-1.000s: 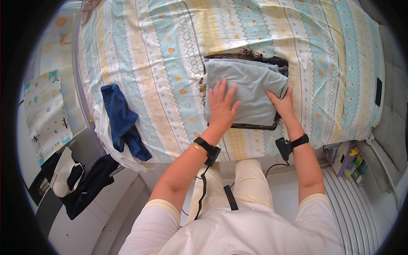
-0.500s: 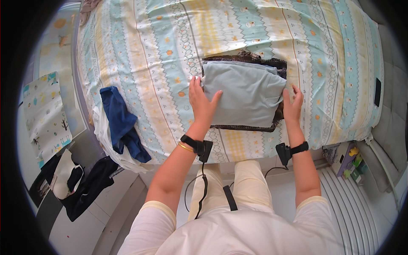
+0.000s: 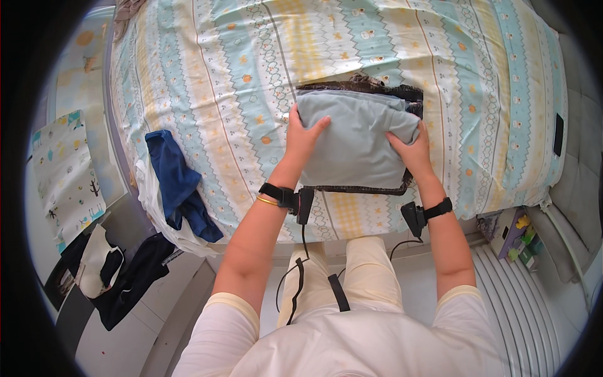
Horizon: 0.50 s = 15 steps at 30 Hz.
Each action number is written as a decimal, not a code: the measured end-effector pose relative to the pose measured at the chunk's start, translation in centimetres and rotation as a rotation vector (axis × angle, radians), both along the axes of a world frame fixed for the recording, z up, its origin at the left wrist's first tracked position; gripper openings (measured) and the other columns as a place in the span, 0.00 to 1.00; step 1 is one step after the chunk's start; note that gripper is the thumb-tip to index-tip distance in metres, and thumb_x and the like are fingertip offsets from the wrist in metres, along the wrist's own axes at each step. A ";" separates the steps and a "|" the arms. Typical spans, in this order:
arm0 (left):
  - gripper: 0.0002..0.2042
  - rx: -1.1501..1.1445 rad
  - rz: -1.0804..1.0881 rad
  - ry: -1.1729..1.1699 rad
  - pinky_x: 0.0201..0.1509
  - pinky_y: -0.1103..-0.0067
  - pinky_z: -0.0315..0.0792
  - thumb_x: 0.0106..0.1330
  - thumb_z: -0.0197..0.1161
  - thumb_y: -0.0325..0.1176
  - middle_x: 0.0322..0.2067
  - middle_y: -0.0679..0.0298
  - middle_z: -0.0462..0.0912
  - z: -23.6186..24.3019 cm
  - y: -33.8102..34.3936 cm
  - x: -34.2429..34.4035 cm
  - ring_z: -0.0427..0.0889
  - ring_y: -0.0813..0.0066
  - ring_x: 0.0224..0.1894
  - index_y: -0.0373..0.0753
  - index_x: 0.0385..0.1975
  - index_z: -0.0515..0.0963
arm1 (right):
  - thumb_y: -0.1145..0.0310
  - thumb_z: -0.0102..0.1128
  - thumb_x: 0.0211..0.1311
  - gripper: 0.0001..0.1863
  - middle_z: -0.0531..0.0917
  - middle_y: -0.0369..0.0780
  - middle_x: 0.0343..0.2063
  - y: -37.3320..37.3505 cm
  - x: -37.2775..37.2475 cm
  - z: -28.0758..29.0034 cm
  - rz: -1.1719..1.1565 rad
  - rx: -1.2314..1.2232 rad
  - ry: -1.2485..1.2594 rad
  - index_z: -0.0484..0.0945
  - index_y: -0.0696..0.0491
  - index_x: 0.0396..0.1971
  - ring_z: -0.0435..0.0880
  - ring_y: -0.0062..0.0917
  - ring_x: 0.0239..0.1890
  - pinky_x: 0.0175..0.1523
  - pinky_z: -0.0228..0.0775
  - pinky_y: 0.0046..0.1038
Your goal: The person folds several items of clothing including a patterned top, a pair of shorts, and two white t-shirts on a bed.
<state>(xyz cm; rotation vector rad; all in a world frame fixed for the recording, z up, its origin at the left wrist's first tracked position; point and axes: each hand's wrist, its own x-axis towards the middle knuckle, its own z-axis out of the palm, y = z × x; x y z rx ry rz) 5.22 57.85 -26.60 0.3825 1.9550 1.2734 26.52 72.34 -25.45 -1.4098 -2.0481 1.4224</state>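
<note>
A folded grey-blue garment (image 3: pixel 355 147) lies flat on a dark folded cloth (image 3: pixel 411 93), whose edges stick out at its back, front and right. At its left edge is my left hand (image 3: pixel 303 135), thumb resting on top and fingers curled along the side. My right hand (image 3: pixel 413 152) grips the right edge, the thumb pressed on top and the fingers around the far corner. The fingertips under the edges are partly hidden.
The stack rests on a bed with a striped, patterned sheet (image 3: pixel 245 94). Blue clothing (image 3: pixel 173 179) and white clothing (image 3: pixel 151 201) lie at the left edge. A dark phone-like slab (image 3: pixel 558 134) is at the far right. Black garments (image 3: pixel 129 283) hang at lower left.
My right hand has moved in from beside the stack onto the garment's right edge, thumb now on top. My left hand has shifted slightly and stays at the left edge.
</note>
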 end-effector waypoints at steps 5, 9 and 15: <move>0.41 0.017 -0.149 0.122 0.57 0.74 0.63 0.47 0.72 0.40 0.52 0.54 0.67 -0.1 -1.0 -0.6 0.68 0.66 0.53 0.31 0.58 0.55 | 0.70 0.69 0.36 0.31 0.64 0.49 0.54 -2.3 0.4 1.4 0.120 0.346 0.087 0.68 0.48 0.46 0.67 0.43 0.51 0.56 0.56 0.39; 0.42 -0.089 -0.314 0.226 0.59 0.73 0.60 0.46 0.73 0.40 0.53 0.54 0.65 0.0 -2.4 -0.5 0.65 0.64 0.55 0.32 0.58 0.55 | 0.74 0.68 0.32 0.30 0.61 0.49 0.57 -3.9 -0.2 4.0 0.217 0.436 0.078 0.69 0.45 0.43 0.63 0.45 0.55 0.57 0.53 0.41; 0.47 -0.058 -0.378 0.363 0.63 0.69 0.56 0.41 0.75 0.42 0.55 0.49 0.60 -0.1 -3.5 0.4 0.59 0.54 0.59 0.31 0.59 0.53 | 0.75 0.68 0.30 0.29 0.66 0.46 0.53 -4.2 -0.9 5.1 0.235 0.554 0.026 0.69 0.45 0.40 0.64 0.44 0.55 0.60 0.46 0.50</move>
